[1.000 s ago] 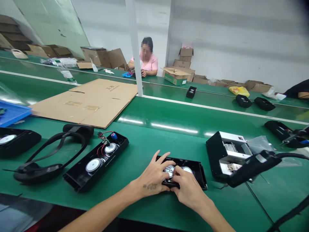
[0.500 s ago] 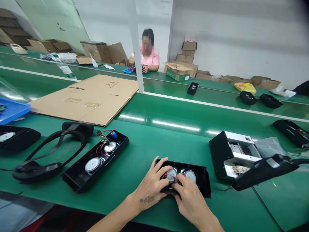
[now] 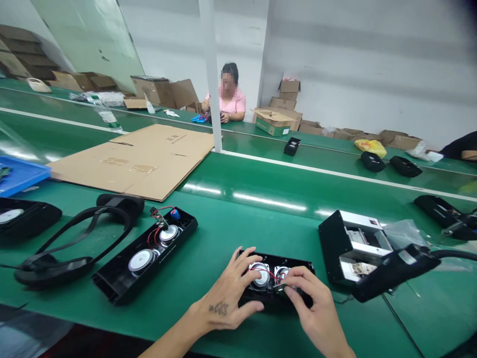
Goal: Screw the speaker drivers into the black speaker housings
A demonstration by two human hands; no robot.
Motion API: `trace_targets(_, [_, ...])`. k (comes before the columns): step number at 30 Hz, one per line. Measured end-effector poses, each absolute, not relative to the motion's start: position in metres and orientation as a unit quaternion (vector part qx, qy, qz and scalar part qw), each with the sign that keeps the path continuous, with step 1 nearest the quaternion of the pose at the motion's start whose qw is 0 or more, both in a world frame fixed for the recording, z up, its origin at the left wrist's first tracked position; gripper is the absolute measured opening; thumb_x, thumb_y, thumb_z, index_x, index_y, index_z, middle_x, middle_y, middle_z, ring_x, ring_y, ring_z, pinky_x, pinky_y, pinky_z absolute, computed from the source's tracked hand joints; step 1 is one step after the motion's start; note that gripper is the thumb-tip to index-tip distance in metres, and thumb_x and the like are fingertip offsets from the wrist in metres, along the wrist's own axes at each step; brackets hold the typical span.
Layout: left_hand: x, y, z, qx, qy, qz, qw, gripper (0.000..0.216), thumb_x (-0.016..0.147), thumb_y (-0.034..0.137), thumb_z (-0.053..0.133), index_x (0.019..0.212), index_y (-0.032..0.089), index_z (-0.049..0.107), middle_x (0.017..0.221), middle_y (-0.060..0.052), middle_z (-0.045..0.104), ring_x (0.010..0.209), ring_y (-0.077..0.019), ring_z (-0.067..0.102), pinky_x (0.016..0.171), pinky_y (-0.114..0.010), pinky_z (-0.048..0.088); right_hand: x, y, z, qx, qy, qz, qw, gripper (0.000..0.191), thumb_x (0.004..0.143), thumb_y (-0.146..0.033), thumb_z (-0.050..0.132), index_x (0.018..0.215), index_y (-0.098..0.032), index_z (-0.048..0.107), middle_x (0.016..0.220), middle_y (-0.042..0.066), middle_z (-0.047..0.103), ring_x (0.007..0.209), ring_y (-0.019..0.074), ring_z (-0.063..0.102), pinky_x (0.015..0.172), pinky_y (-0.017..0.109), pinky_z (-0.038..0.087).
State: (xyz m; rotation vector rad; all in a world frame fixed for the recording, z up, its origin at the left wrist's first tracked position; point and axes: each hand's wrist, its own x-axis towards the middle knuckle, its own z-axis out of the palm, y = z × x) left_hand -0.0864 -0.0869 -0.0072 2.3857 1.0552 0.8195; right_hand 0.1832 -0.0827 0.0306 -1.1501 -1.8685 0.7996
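Note:
A black speaker housing (image 3: 294, 263) with two round silver drivers and red wires lies open on the green bench in front of me. My left hand (image 3: 227, 298) rests on its left end, fingers spread over the left driver (image 3: 260, 276). My right hand (image 3: 316, 308) pinches a small part (image 3: 280, 286) at the housing's near edge, beside the right driver.
A second open speaker housing (image 3: 145, 253) and black curved bands (image 3: 70, 243) lie to the left. A black-and-silver box (image 3: 354, 243) with a black tool (image 3: 395, 268) sits to the right. Flat cardboard (image 3: 137, 159) and a blue tray (image 3: 18, 174) lie beyond; a person sits at the far bench.
My right hand has shifted rightward and now pinches a small part at the housing's near edge. My left hand has stayed on the left driver. The view has tilted slightly.

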Motion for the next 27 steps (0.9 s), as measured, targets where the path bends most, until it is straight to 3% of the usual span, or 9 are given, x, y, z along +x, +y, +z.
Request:
trace_targets(2, [-0.087, -0.088, -0.005, 0.848, 0.380, 0.306, 0.208, 0.042, 0.101, 0.022, 0.064, 0.142, 0.026, 0.056, 0.164, -0.016, 0.053, 0.165, -0.0388, 0.037, 0.135, -0.075, 0.024, 0.191, -0.082, 0.029, -0.480, -0.658, 0.386, 0.433, 0.021, 0.103, -0.039, 0.069, 0.091, -0.026, 0.080, 0.103, 0.008, 0.074, 0.095, 0.0226, 0.074, 0.080, 0.029, 0.062])
trace_targets(4, [-0.085, -0.089, -0.002, 0.845, 0.393, 0.299, 0.206, 0.039, 0.102, 0.016, 0.057, 0.139, 0.029, 0.059, 0.164, -0.011, 0.055, 0.166, -0.0363, 0.035, 0.137, -0.074, 0.022, 0.197, -0.081, 0.025, -0.499, -0.587, 0.436, 0.464, 0.029, 0.097, -0.050, 0.076, 0.085, -0.024, 0.080, 0.101, 0.009, 0.073, 0.092, 0.0232, 0.073, 0.076, 0.028, 0.062])
trace_targets(9, [-0.077, -0.085, 0.006, 0.832, 0.431, 0.265, 0.230, 0.023, 0.111, 0.023, 0.050, 0.124, 0.030, 0.068, 0.147, -0.007, 0.069, 0.166, -0.0361, 0.037, 0.135, -0.075, 0.024, 0.195, -0.076, 0.012, -0.531, -0.494, 0.488, 0.485, 0.046, 0.083, -0.063, 0.086, 0.083, -0.018, 0.080, 0.090, 0.007, 0.069, 0.066, 0.0152, 0.059, 0.058, 0.027, 0.054])
trace_targets(13, [-0.076, -0.082, 0.008, 0.827, 0.433, 0.271, 0.234, 0.026, 0.113, 0.022, 0.046, 0.121, 0.029, 0.071, 0.143, -0.008, 0.073, 0.163, -0.0358, 0.042, 0.134, -0.074, 0.028, 0.189, -0.072, 0.015, -0.521, -0.507, 0.485, 0.486, 0.047, 0.083, -0.063, 0.086, 0.082, -0.017, 0.080, 0.086, 0.007, 0.068, 0.066, 0.0155, 0.059, 0.058, 0.026, 0.054])
trace_targets(17, [-0.078, -0.083, 0.006, 0.831, 0.430, 0.268, 0.228, 0.025, 0.110, 0.020, 0.051, 0.113, 0.027, 0.075, 0.140, -0.008, 0.075, 0.163, -0.0378, 0.042, 0.134, -0.075, 0.029, 0.185, -0.077, 0.022, -0.486, -0.570, 0.415, 0.517, 0.035, 0.093, -0.054, 0.080, 0.082, -0.021, 0.081, 0.095, 0.010, 0.074, 0.081, 0.0215, 0.072, 0.068, 0.026, 0.062])
trace_targets(21, [-0.080, -0.086, 0.004, 0.835, 0.421, 0.274, 0.224, 0.014, 0.106, 0.026, 0.064, 0.106, 0.027, 0.078, 0.142, -0.008, 0.074, 0.163, -0.0407, 0.042, 0.134, -0.076, 0.027, 0.190, -0.092, 0.021, -0.396, -0.718, 0.293, 0.491, 0.017, 0.101, -0.026, 0.073, 0.096, -0.031, 0.088, 0.095, 0.005, 0.077, 0.077, 0.0173, 0.077, 0.069, 0.023, 0.064])
trace_targets(25, [-0.083, -0.087, 0.002, 0.834, 0.418, 0.284, 0.222, 0.016, 0.106, 0.025, 0.063, 0.107, 0.027, 0.078, 0.146, -0.010, 0.071, 0.163, -0.0404, 0.043, 0.133, -0.076, 0.029, 0.201, -0.112, 0.008, -0.314, -0.817, 0.205, 0.438, 0.046, 0.093, -0.005, 0.071, 0.120, -0.039, 0.084, 0.100, 0.005, 0.082, 0.078, 0.0185, 0.078, 0.069, 0.028, 0.067])
trace_targets(27, [-0.083, -0.087, 0.003, 0.838, 0.412, 0.284, 0.215, 0.016, 0.105, 0.024, 0.063, 0.104, 0.026, 0.078, 0.146, -0.010, 0.071, 0.163, -0.0407, 0.043, 0.133, -0.077, 0.029, 0.203, -0.123, -0.001, -0.330, -0.817, 0.173, 0.440, 0.051, 0.091, -0.003, 0.069, 0.122, -0.042, 0.083, 0.101, 0.006, 0.083, 0.077, 0.0204, 0.076, 0.069, 0.033, 0.066])
